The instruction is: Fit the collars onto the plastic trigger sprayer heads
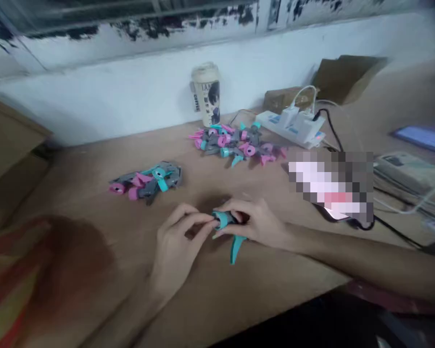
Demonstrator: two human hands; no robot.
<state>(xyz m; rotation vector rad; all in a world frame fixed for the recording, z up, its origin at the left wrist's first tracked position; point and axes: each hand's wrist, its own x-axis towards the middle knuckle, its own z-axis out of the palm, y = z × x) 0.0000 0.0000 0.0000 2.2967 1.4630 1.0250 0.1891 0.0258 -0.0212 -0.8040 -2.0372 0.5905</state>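
Observation:
My right hand (pixel 257 222) is closed around a teal-and-grey trigger spray head (pixel 223 220), its teal trigger pointing down toward the table's front edge. At the round teal end, the thumb and fingertips of my left hand (pixel 179 237) are pinched together; whether a small part sits between them is hidden. Beyond my left hand lies a small group of grey spray heads (pixel 155 181) with pink and teal parts. Farther back, a larger pile of similar spray heads (pixel 235 142) rests on the table.
Behind the pile stands a paper coffee cup (pixel 207 94) against the wall. A white power strip (pixel 293 128) with plugged chargers and a blurred-out phone (pixel 333 188) with cables lie right. Cardboard (pixel 10 140) is at left, beside a blurred red-and-yellow thing (pixel 14 280) nearer me.

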